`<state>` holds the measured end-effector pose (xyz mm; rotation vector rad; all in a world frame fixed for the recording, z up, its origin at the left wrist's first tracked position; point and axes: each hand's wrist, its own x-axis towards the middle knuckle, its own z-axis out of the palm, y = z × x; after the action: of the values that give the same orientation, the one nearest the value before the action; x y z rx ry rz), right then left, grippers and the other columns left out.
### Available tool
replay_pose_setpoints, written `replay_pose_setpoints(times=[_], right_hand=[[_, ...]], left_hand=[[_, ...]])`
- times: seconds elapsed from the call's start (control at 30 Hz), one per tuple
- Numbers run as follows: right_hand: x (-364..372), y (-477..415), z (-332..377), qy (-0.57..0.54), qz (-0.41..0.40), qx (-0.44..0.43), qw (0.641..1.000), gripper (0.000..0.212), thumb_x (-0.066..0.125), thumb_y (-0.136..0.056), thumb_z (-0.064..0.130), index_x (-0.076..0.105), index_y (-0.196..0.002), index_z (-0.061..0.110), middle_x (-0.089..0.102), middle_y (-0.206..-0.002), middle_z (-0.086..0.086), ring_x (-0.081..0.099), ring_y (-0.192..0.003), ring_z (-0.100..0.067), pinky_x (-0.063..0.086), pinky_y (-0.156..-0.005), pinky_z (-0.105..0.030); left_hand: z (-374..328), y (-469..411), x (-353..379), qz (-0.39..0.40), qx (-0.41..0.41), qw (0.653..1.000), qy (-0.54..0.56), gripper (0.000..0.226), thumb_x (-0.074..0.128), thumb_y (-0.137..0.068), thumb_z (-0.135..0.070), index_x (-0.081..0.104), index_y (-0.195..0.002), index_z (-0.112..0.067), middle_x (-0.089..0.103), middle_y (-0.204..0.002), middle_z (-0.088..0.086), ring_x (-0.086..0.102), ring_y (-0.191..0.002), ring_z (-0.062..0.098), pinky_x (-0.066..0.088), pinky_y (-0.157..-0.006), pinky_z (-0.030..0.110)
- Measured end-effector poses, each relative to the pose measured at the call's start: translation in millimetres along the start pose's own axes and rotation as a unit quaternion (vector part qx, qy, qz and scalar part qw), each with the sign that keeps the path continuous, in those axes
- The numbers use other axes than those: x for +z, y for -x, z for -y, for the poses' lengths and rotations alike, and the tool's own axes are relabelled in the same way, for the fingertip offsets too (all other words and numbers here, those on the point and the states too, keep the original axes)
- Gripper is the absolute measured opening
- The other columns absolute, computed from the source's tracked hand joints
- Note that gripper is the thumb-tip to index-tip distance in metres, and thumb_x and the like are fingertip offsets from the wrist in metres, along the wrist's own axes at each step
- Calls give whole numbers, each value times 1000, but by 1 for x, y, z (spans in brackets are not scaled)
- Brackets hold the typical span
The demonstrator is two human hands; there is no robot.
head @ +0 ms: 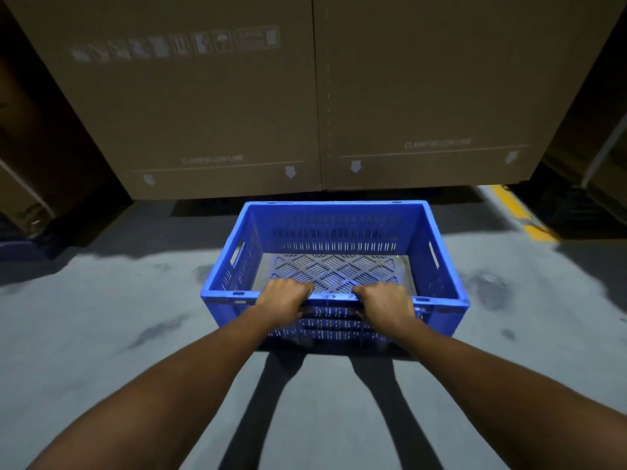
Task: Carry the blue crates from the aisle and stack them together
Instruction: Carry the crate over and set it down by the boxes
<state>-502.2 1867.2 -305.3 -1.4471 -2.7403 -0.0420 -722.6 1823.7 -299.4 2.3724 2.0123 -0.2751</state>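
Note:
A blue plastic crate (334, 212) with slotted walls and a lattice floor is in front of me over the grey concrete floor. It is empty. My left hand (283, 300) grips its near rim left of centre, fingers curled over the edge. My right hand (385, 305) grips the same rim right of centre. Both forearms reach forward from the bottom corners of the view. Whether the crate rests on the floor or hangs just above it, I cannot tell.
Two tall brown cardboard boxes (210, 106) stand just beyond the crate. More cartons (23, 201) sit in shadow at the left. A yellow floor line (512, 206) runs at the right, beside dark racking (593, 198). Open concrete floor (101, 334) lies on both sides.

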Motion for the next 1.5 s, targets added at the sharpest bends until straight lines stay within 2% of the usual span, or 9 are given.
replay_pose_setpoints(times=[0.27,0.43,0.6,0.7,0.77,0.9,1.17,1.37,1.5], right_hand=[[2,4,-2,6,-4,-2,1000,27,62,-87,47,60,-102,25,70,-91,-1,65,-86,-26,49,-73,-34],[-1,9,7,2,-2,24,1000,30,61,-84,46,58,-102,23,66,-99,-3,61,-95,-26,46,-79,-37],[-3,19,19,4,59,61,996,73,70,-75,51,37,-134,24,46,-131,-10,42,-120,-32,35,-98,-52],[-13,28,16,-19,83,36,996,93,72,-74,51,20,-147,26,34,-145,-12,30,-133,-33,30,-106,-55],[-39,33,14,-65,80,46,994,96,73,-78,45,14,-151,26,27,-151,-13,26,-138,-33,31,-106,-56],[-135,45,18,-111,70,65,989,92,71,-83,40,12,-152,23,25,-152,-14,26,-137,-35,37,-102,-54],[-412,77,46,-191,58,102,975,85,69,-86,34,18,-152,20,37,-143,-14,37,-129,-35,44,-99,-48],[-643,124,88,-312,-38,138,939,73,70,-87,28,31,-148,18,46,-141,-12,46,-128,-28,41,-99,-38],[-753,160,124,-446,-98,170,873,60,71,-86,20,43,-140,16,56,-131,-6,56,-115,-17,38,-85,-11]], left_hand=[[3,1,1,4,12,1000,19,22,61,-87,-38,47,-90,-22,66,-95,7,62,-90,30,51,-79,41],[-14,9,4,-31,-67,997,-2,37,64,-82,-41,45,-106,-18,65,-106,10,61,-98,32,48,-80,41],[-36,20,3,-38,-138,990,3,70,63,-83,-51,32,-134,-14,47,-131,16,44,-123,35,38,-100,55],[-39,28,-7,-25,-91,996,-3,93,52,-86,-63,6,-153,-17,20,-156,19,17,-145,39,18,-113,64],[-36,37,-29,-39,-64,997,9,93,45,-89,-65,-3,-154,-21,6,-162,17,4,-149,36,10,-117,62],[-32,66,-122,-60,-50,996,49,85,37,-93,-65,2,-155,-19,6,-162,15,0,-150,33,11,-118,58],[-23,154,-402,-92,-44,985,140,77,44,-95,-55,13,-154,-18,11,-162,13,4,-150,30,14,-119,52],[-17,259,-608,-182,-77,924,326,70,47,-96,-52,24,-151,-16,27,-157,9,18,-147,25,26,-116,44],[-19,331,-705,-230,-101,873,418,60,50,-97,-45,32,-147,-18,38,-151,2,33,-139,18,32,-110,32]])
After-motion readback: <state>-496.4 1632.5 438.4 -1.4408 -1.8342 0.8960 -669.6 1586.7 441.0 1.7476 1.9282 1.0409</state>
